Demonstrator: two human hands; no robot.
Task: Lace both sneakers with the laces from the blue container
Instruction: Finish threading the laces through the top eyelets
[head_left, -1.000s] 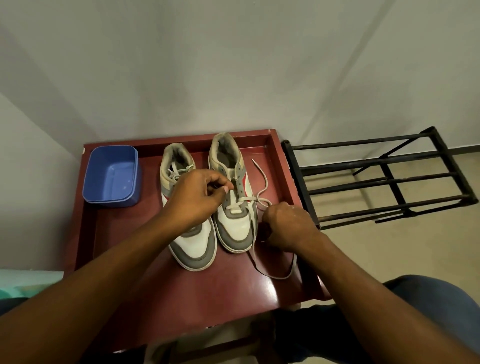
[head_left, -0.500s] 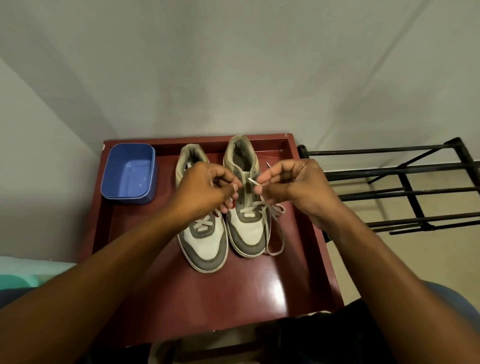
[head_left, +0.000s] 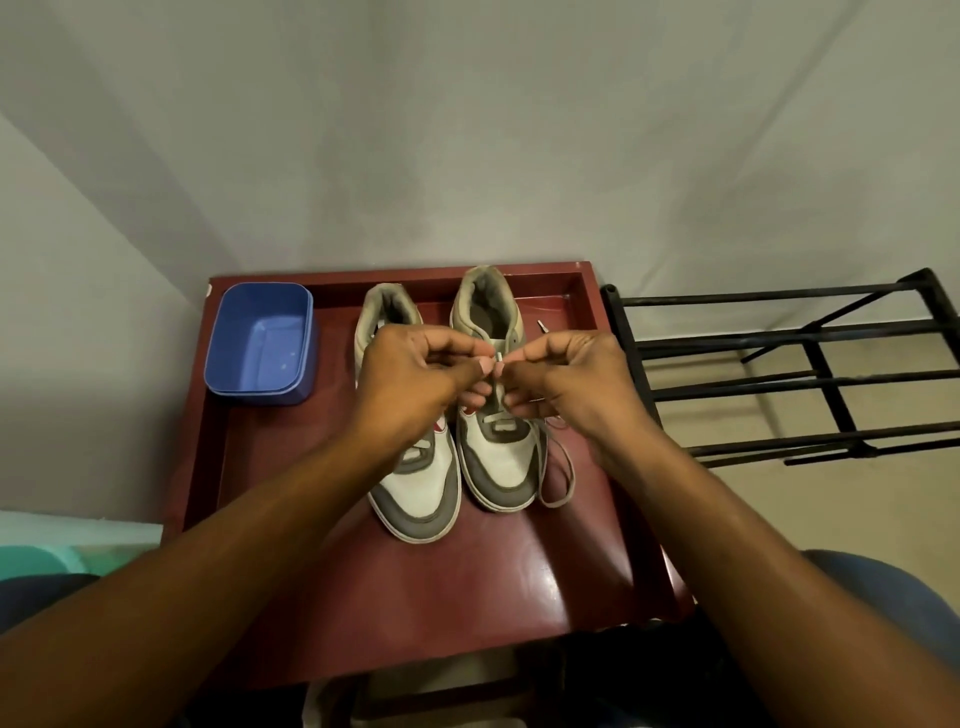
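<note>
Backdrop: plain grey wall behind, pale floor off to one side.
Table (head_left: 467, 597): dark red with a raised rim, carrying the container and both sneakers.
Rack (head_left: 810, 364): black metal bars, just beside the table's edge.
Blue container (head_left: 262, 343): back corner of the table, well apart from both grips; no lace to be seen inside.
Laced sneaker (head_left: 415, 493): grey and white, toe toward the camera, between the container and its mate; crossings visible low down, upper part hidden under the left grip.
Half-laced sneaker (head_left: 498, 467): just beside the first, nearer the rack; bar across the lowest eyelets, upper eyelets seemingly unthreaded.
Left grip (head_left: 410, 374): raised above the half-laced sneaker's tongue, thumb and forefinger pinching the lace near its tip.
Right grip (head_left: 576, 379): facing it, fingertips almost meeting, likewise pinching the lace.
Lace (head_left: 563, 478): pale, slack loop lying on the table beside the toe; other end (head_left: 543, 326) resting near the heel.
Lace tip (head_left: 500, 357): upright between the two pinches.
Step in hand: probably threading the second sneaker, tip being readied or passed across; first sneaker apparently done.
Next move: aim the tip at the next free eyelet, feed through, then draw out the slack evenly without dragging the shoe.
</note>
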